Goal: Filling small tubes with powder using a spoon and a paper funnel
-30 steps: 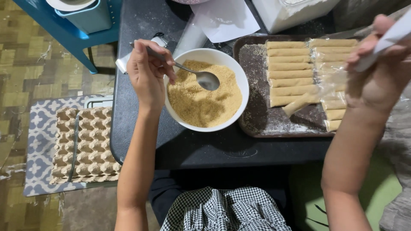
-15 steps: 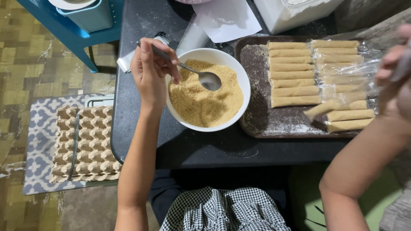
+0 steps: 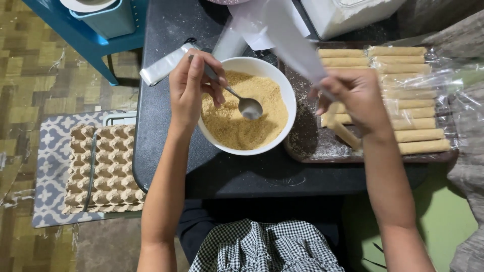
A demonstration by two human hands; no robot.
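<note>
My left hand (image 3: 190, 85) holds a metal spoon (image 3: 241, 100) by its handle, the bowl of the spoon resting on golden crumbs in a white bowl (image 3: 282, 85) on a dark table (image 3: 242, 174). My right hand (image 3: 353, 98) is over the left part of a brown tray (image 3: 312, 151), gripping a long clear plastic bag (image 3: 290, 40) that rises toward the top. Under that hand lies a pale rolled stick (image 3: 345, 135), tilted. Rows of similar rolled sticks (image 3: 418, 121) fill the tray, some under clear plastic.
A stack of cardboard egg trays (image 3: 101, 171) lies on a patterned mat at the left. A blue stool (image 3: 101, 30) with a pale bucket stands top left. A white container (image 3: 348, 15) and paper sit at the table's far side. A checkered cloth (image 3: 262, 249) covers my lap.
My right hand has come in from the right edge to the tray's left part, bringing the plastic bag. The left hand and spoon have barely moved.
</note>
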